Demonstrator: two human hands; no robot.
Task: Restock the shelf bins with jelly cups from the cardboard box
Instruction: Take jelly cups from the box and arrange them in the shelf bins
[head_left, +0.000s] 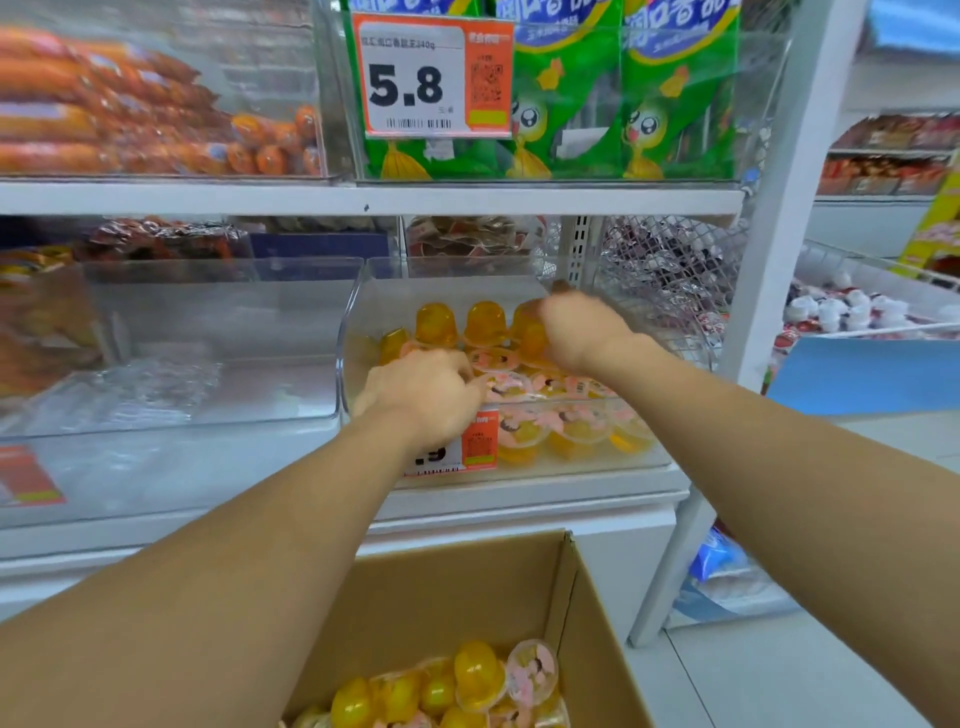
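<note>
Both hands are down in the clear shelf bin (353, 332): left hand (423, 392) has fingers curled onto jelly cups (524, 387), right hand (582, 332) grips one yellow cup (532, 332). More cups sit below in the cardboard box (467, 587).

On the upper shelf, orange sausages (130, 104) lie at the left end, with green snack bags (623, 104) behind a 5.8 price tag (415, 78) toward the right end. A wire basket (878, 296) of packets stands beyond the right edge.
</note>
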